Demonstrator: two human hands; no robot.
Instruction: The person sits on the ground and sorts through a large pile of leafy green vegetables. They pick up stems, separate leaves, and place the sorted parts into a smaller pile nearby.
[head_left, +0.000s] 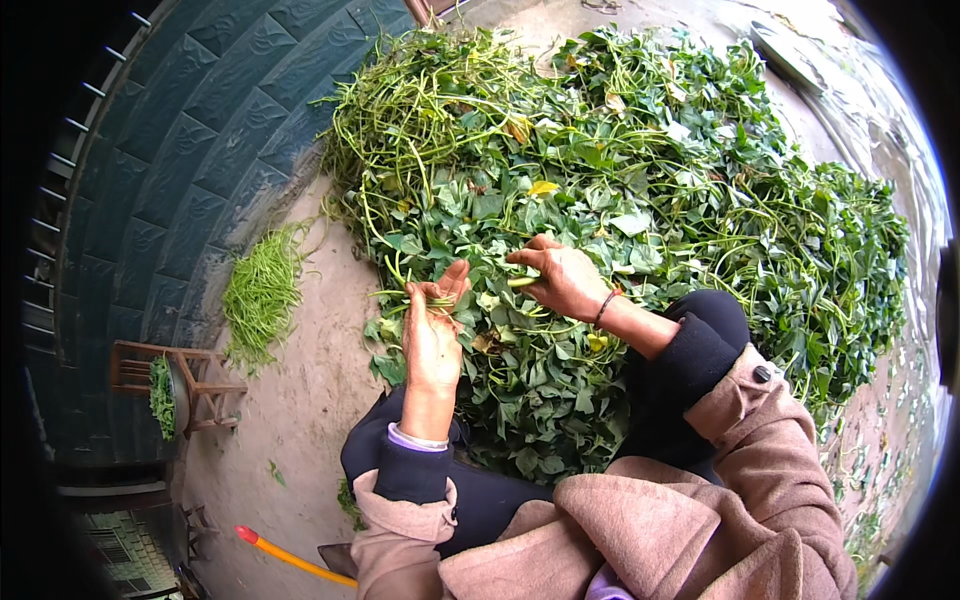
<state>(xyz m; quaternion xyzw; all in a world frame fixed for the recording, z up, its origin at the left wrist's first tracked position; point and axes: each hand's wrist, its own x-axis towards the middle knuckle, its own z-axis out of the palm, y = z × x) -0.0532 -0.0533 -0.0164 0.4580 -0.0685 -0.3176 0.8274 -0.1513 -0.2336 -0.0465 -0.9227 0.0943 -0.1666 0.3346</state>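
Observation:
A large heap of leafy green vines (630, 217) covers the ground before me and reaches between my knees. My left hand (435, 330), palm up, holds a few thin green stems (439, 303) between thumb and fingers, over the near left side of the heap. To its right, my right hand (566, 277) pinches a short piece of green stem (523, 282) between thumb and fingers, just above the leaves. The two hands are apart. Bare stems (405, 112) lie tangled at the heap's far left. A yellow leaf (543, 187) rests on top.
A pile of stripped green stems (264, 296) lies on the concrete floor at left, near a tiled wall (187, 135). Below it, a wooden stool (202, 386) bears a basin of greens (161, 397). A yellow pole with a red tip (292, 559) is at lower left.

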